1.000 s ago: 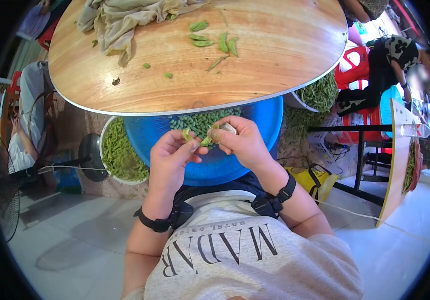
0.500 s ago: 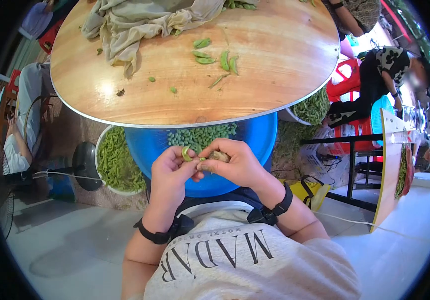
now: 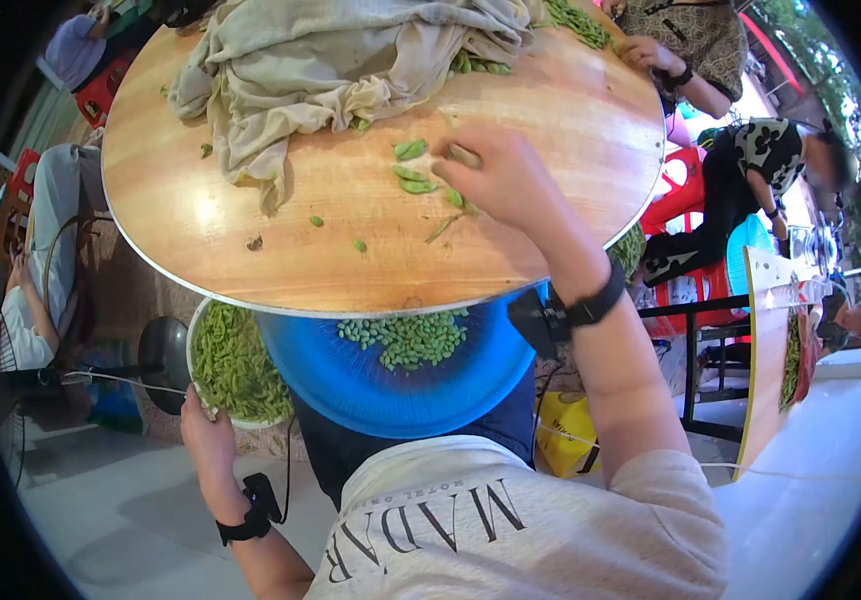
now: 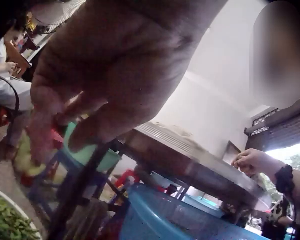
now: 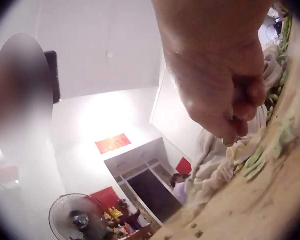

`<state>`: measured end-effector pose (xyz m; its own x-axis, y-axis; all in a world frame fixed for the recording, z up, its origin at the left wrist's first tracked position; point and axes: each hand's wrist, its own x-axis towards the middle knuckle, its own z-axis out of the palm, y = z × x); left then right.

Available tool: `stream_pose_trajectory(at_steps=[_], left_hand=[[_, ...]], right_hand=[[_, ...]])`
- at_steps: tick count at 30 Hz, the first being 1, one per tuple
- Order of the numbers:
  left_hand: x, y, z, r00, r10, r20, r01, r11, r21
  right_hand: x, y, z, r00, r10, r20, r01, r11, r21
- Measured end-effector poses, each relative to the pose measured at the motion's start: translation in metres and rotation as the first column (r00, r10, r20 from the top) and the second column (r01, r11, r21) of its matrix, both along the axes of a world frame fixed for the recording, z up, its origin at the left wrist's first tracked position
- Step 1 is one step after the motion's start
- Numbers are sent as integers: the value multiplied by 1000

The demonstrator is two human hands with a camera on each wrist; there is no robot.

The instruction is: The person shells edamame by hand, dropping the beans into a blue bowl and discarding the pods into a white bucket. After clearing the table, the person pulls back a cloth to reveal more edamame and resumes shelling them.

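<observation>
My right hand (image 3: 496,175) is over the round wooden table, fingertips right by a few green bean pods (image 3: 414,180). Its fingers curl in, as the right wrist view shows, around a small pale object (image 3: 465,155) of unclear kind. My left hand (image 3: 209,445) hangs low at the left, fingers loosely extended at the rim of a white tub (image 3: 241,422) heaped with green pods (image 3: 236,360). In front of my lap stands a blue basin (image 3: 391,408) with shelled green beans (image 3: 406,338) in it, partly under the table edge.
A crumpled beige cloth (image 3: 341,75) covers the far side of the table (image 3: 351,270), with more pods beside it. Another person's hand (image 3: 646,52) is at the far right edge. A standing fan (image 3: 13,420) is at the left, a yellow bag (image 3: 563,430) right of the basin.
My hands were together over the basin, handling a pod. Since then they have parted: the left moved left to the tub, the right went forward over the table pods.
</observation>
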<state>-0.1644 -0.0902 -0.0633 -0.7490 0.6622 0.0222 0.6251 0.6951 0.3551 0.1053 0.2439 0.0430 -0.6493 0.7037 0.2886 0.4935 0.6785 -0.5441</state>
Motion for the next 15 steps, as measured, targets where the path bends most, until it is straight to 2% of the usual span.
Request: stream_pose_trajectory(at_steps=[2, 5, 6, 8, 10, 11, 14, 15], left_hand=[[6, 7, 15, 999, 38, -13, -39, 999, -29], [3, 13, 15, 994, -108, -29, 109, 993, 44], [7, 22, 24, 989, -48, 142, 30, 991, 128], [32, 48, 52, 874, 30, 484, -167, 956, 242], [49, 64, 60, 723, -199, 662, -152, 888, 433], [59, 72, 65, 624, -319, 713, -162, 840, 518], [95, 110, 93, 386, -451, 805, -188, 816, 547], [104, 122, 98, 293, -472, 831, -209, 817, 538]], right_hand=[[-23, 24, -10, 999, 51, 0, -50, 991, 122], [-45, 41, -21, 958, 80, 277, -102, 992, 69], [-46, 44, -23, 967, 84, 242, -110, 989, 95], [-42, 44, -25, 979, 101, 180, -128, 981, 145], [-36, 33, -8, 999, 24, 25, -18, 980, -196], [-32, 24, 1, 998, -40, -41, 22, 929, -368], [-18, -1, 19, 984, -100, -148, -20, 762, -647], [-13, -10, 17, 970, -98, -221, -96, 684, -723]])
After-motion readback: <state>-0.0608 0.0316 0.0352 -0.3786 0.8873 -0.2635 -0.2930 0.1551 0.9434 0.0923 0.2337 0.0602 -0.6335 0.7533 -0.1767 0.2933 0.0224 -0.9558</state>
